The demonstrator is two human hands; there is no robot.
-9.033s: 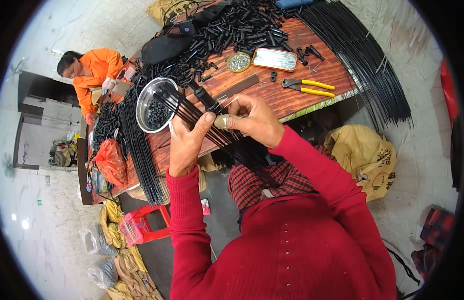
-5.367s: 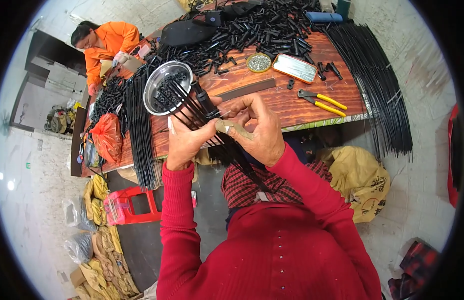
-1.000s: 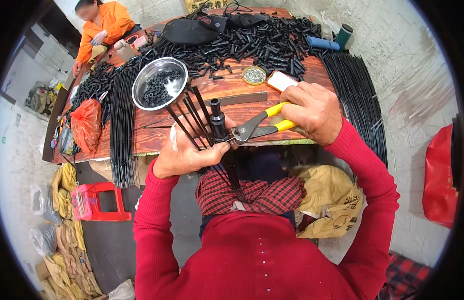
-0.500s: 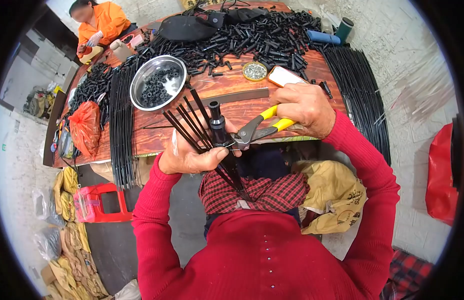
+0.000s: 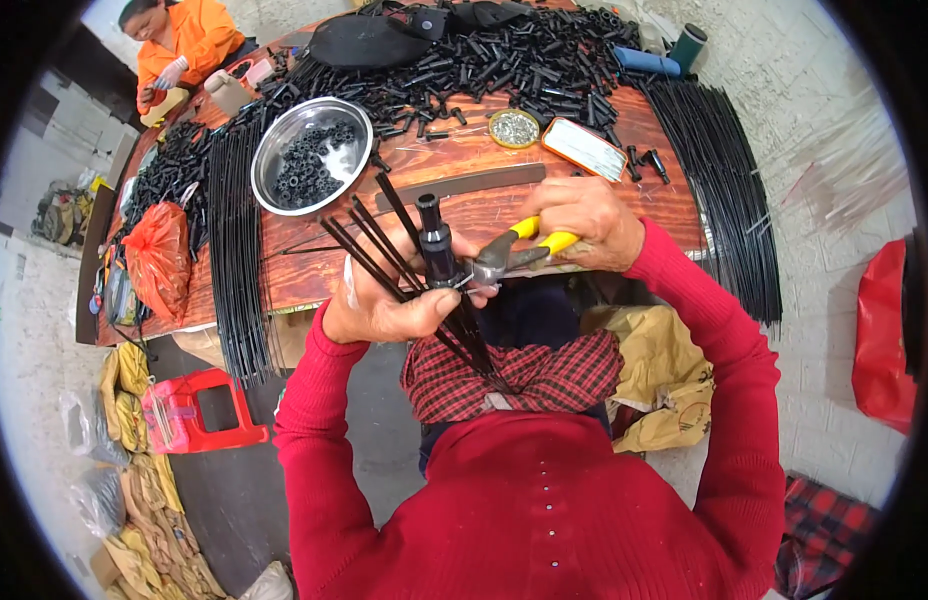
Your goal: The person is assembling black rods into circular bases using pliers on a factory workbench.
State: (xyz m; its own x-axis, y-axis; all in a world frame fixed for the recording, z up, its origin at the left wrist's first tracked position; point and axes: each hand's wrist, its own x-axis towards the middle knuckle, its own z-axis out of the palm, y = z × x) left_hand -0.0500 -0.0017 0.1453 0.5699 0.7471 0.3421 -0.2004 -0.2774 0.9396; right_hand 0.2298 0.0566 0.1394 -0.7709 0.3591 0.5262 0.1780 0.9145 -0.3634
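My left hand (image 5: 396,312) is closed around a bundle of thin black rods (image 5: 359,256), which slant from the upper left down toward my lap. The same hand grips a stepped black tubular fitting (image 5: 437,245), upright among the rods. My right hand (image 5: 592,222) is closed on a pair of pliers (image 5: 496,257) with yellow handles. Their dark jaws meet the lower part of the fitting, close to my left fingertips. A thin bright piece, perhaps wire or a pin, shows at the jaws. Exactly what the jaws pinch is too small to tell.
A steel bowl (image 5: 259,170) of black rings, a round dish of small metal bits (image 5: 514,128) and a white-topped tray (image 5: 584,150) stand on the wooden table (image 5: 314,265). Black fittings (image 5: 484,70) heap behind. Rod bundles (image 5: 234,250) lie left and right. A person in orange (image 5: 199,40) sits far left.
The pliers' handles have come closer together, and my right hand has shifted slightly left. My left hand keeps its hold on the rods and fitting. The view has shifted a little.
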